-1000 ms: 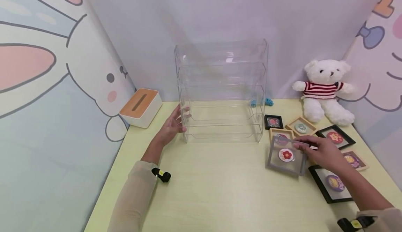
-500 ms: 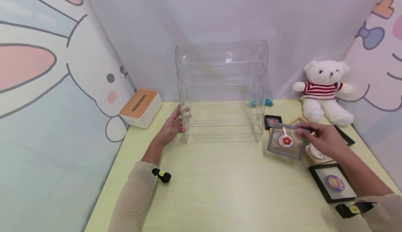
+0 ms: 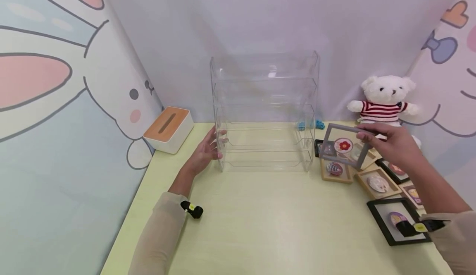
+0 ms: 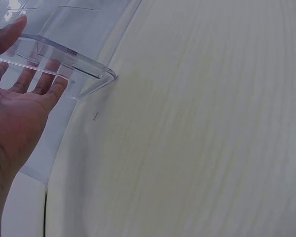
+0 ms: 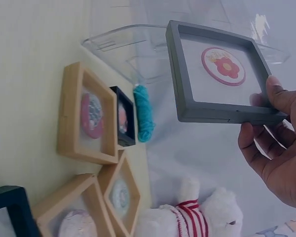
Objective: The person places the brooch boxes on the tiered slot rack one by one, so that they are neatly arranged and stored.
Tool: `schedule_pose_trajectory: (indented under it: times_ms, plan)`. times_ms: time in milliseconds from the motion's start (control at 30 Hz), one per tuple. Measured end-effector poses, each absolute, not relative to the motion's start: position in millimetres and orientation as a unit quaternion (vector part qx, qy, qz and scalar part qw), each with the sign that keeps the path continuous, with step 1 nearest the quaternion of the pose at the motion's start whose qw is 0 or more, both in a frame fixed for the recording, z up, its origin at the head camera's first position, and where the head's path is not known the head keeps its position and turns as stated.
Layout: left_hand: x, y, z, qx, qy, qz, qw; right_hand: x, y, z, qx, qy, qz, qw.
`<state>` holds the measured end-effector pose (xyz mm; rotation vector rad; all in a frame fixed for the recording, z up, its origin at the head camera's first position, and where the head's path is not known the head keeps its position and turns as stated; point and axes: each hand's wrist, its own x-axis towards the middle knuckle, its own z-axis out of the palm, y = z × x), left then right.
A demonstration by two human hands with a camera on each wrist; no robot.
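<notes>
My right hand (image 3: 396,147) pinches one side of a grey square display frame (image 5: 227,114), thumb on its face and fingers beneath. Inside its clear film is a round badge (image 3: 343,145) with a red flower. The frame is raised over the other frames at the right, tilted toward me. A clear tiered display rack (image 3: 264,151) stands at the back middle of the table. Against its left side rests my left hand (image 3: 202,155), fingers spread and nearly straight, seen partly through the clear panel (image 4: 64,47). The rack's shelves hold nothing.
Several wooden and black frames with badges lie at the right, including a wooden frame (image 3: 336,180) and a large black frame (image 3: 388,235). A teal bundle (image 5: 144,113) lies behind them. A white teddy bear (image 3: 384,91) sits back right; a wood-topped tissue box (image 3: 174,136) stands back left.
My right hand has lifted the grey frame up and back, turning it more upright. The wooden frames beneath show more now. My left hand has stayed at the rack's side.
</notes>
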<state>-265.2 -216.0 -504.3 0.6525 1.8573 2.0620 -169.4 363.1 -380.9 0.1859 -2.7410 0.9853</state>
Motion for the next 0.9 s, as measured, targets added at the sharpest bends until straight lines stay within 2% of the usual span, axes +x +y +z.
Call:
schedule_pose_trajectory:
  times_ms: [333,667,900]
  plan:
    - [-267,-217,-504,0.221,0.652,0.708,0.158,-194,356,-339,0.091,-0.901,0.39,0.166]
    - [-270,-219,-499,0.208,0.653,0.703,0.193,-217,333,-301,0.091,-0.893,0.416,0.147]
    - [-272,-220,-496,0.205,0.654,0.699,0.206,-241,307,-272,0.105,-0.89,0.412,0.162]
